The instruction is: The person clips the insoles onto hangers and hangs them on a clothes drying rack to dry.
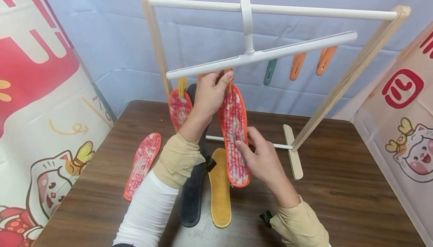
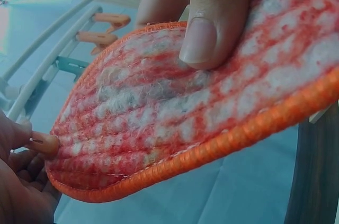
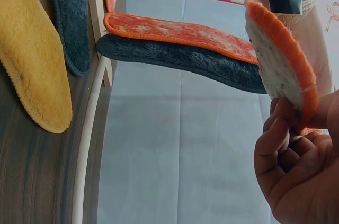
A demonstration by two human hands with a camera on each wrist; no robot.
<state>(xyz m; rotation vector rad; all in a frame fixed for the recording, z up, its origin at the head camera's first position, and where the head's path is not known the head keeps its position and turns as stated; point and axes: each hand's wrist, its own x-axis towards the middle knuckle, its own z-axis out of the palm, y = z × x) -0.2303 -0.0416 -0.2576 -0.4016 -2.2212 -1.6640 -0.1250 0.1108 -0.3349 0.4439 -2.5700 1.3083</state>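
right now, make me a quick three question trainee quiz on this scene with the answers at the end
1. True or false: the yellow clip grips a red insole.
2. What is the left hand holding?
A) the mustard insole
B) the orange clip on the nearer red insole
C) the rack's top bar
3. In the head view, how many clips hang from the white hanger to the right of its hook?

Key: 1. True. 2. B. 3. Three: one green clip and two orange ones.
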